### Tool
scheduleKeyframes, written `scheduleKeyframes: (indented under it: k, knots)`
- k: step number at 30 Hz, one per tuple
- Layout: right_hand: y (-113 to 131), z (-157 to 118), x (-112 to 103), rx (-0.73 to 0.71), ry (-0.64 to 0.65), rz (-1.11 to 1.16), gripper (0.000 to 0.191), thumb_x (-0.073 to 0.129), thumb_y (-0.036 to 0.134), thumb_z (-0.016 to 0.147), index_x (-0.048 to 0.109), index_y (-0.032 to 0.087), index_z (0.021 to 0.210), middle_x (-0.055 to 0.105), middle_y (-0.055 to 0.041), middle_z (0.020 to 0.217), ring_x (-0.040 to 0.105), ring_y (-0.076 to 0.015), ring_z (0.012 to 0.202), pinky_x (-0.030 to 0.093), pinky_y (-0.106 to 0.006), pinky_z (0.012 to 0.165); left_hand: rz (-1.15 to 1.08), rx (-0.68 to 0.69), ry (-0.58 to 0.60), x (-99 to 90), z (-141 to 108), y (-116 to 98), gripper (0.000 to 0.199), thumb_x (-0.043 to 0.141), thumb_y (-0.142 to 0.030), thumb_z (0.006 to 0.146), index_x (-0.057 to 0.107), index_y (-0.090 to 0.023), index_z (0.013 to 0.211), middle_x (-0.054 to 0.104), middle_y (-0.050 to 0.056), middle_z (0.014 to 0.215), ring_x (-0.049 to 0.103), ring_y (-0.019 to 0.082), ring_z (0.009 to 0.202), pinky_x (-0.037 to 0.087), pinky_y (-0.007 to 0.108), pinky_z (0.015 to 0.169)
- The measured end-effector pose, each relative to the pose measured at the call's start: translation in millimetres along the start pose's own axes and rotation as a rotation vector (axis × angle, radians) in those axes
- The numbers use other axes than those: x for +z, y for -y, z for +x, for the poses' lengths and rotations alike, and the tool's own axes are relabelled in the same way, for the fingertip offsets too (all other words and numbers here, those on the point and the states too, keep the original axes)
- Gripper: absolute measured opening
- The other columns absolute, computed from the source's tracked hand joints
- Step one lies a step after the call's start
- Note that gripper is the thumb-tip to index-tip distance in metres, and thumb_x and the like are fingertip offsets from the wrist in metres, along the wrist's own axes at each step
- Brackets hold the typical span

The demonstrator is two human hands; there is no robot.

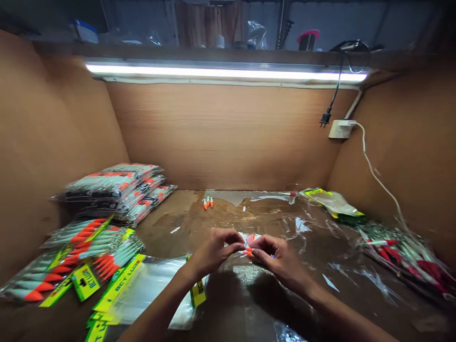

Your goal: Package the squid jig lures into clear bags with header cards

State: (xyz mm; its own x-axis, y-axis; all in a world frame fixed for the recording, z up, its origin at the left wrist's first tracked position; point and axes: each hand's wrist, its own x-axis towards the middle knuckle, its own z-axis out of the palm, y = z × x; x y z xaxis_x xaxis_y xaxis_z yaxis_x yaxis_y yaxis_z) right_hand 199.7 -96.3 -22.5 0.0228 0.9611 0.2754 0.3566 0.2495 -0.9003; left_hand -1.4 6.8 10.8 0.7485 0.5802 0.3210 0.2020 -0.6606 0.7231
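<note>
Near the middle of the brown table, my left hand (224, 248) and my right hand (272, 256) meet with pinched fingers. Between them is a small orange-tipped piece (248, 251), which my right fingertips grip. The tips of my left fingers press together at its left end; what they hold there is too small to tell. A pinkish-orange scrap (251, 239) and white paper show just behind the fingers. Beside my left forearm lie clear plastic bags (153, 285) with yellow-green headers.
Stacked packs (117, 185) and bagged orange-tipped lures (42, 280) fill the left side. Three loose lures (208, 203) lie at the back. Header bags (335, 204) and a red-and-silver bundle (395, 251) are at right. A white cable (377, 178) hangs down the right wall.
</note>
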Motion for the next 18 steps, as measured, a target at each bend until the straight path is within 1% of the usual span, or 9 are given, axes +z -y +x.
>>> scheduleKeyframes:
  k: [2,3,4,7,8,10,13,15,18]
  knots:
    - [-3.7,2.8,-0.3,0.03,-0.065,0.053,0.026,0.064,0.044,0.088,0.071,0.019,0.088,0.07,-0.0032,0.081,0.062,-0.0179,0.074,0.047,-0.028,0.066,-0.026,-0.015,-0.016,3.0,-1.7,7.9,0.035,0.071,-0.039,0.082,0.069,-0.022,0.112,0.074,0.004,0.097,0.066,0.018,0.085,0.047,0.028,0.079]
    - [-6.6,5.1,-2.4,0.045,-0.099,0.078,0.026,0.064,0.043,0.087,0.07,0.018,0.085,0.07,-0.003,0.079,0.062,-0.0175,0.073,0.046,-0.027,0.065,-0.033,-0.049,-0.023,0.6,-2.9,14.2,0.042,0.074,-0.04,0.079,0.067,-0.022,0.116,0.074,0.005,0.098,0.066,0.018,0.085,0.048,0.028,0.079]
    - [-9.8,7.7,-5.5,0.059,-0.122,0.096,0.026,0.066,0.043,0.086,0.07,0.018,0.085,0.07,-0.0029,0.079,0.062,-0.0172,0.072,0.046,-0.027,0.065,-0.045,-0.098,-0.015,-3.6,-4.2,21.2,0.044,0.075,-0.041,0.078,0.067,-0.02,0.115,0.073,0.005,0.094,0.065,0.018,0.082,0.048,0.028,0.075]
    - [-18.6,14.6,-19.0,0.092,-0.128,0.075,0.032,0.06,0.048,0.089,0.069,0.017,0.088,0.07,-0.0041,0.078,0.062,-0.018,0.07,0.047,-0.029,0.065,-0.171,-0.259,0.068,-20.7,-7.2,41.0,0.034,0.068,-0.048,0.082,0.069,-0.014,0.09,0.069,0.003,0.075,0.061,0.015,0.067,0.046,0.025,0.063]
    - [-21.0,15.9,-24.1,0.089,-0.126,0.024,0.035,0.056,0.05,0.091,0.069,0.017,0.094,0.071,-0.0055,0.083,0.064,-0.0194,0.074,0.049,-0.031,0.068,-0.218,-0.29,0.091,-26.3,-8.0,46.2,0.037,0.064,-0.05,0.085,0.069,-0.013,0.085,0.068,0.003,0.073,0.06,0.014,0.064,0.045,0.024,0.061]
    - [-25.4,16.1,-33.8,0.046,-0.119,-0.157,0.043,0.055,0.053,0.09,0.066,0.019,0.114,0.07,-0.0095,0.107,0.064,-0.0247,0.095,0.05,-0.038,0.084,-0.263,-0.323,0.101,-36.2,-9.2,55.0,0.044,0.06,-0.054,0.087,0.069,-0.012,0.084,0.069,0.005,0.074,0.058,0.013,0.062,0.043,0.023,0.06]
    - [-32.2,12.9,-43.9,0.018,0.035,-0.454,0.082,0.073,0.053,0.074,0.043,0.024,0.146,0.05,-0.0126,0.145,0.045,-0.0334,0.131,0.035,-0.05,0.108,-0.245,-0.362,0.099,-47.7,-12.0,65.9,0.052,0.058,-0.061,0.085,0.071,-0.011,0.085,0.07,0.006,0.074,0.053,0.011,0.058,0.036,0.022,0.055]
    - [-37.4,11.5,-47.3,0.062,0.16,-0.556,0.097,0.078,0.047,0.068,0.035,0.024,0.151,0.043,-0.0134,0.15,0.04,-0.0353,0.135,0.031,-0.051,0.111,-0.259,-0.404,0.118,-53.2,-15.0,71.9,0.055,0.061,-0.064,0.081,0.071,-0.01,0.085,0.069,0.005,0.071,0.051,0.01,0.056,0.034,0.021,0.053]
    - [-45.9,14.6,-52.0,0.078,0.18,-0.605,0.092,0.074,0.036,0.07,0.034,0.022,0.151,0.045,-0.0135,0.148,0.045,-0.0342,0.131,0.035,-0.05,0.109,-0.3,-0.47,0.138,-58.4,-20.2,77.3,0.057,0.067,-0.067,0.074,0.07,-0.011,0.084,0.066,0.003,0.066,0.053,0.011,0.055,0.036,0.022,0.052]
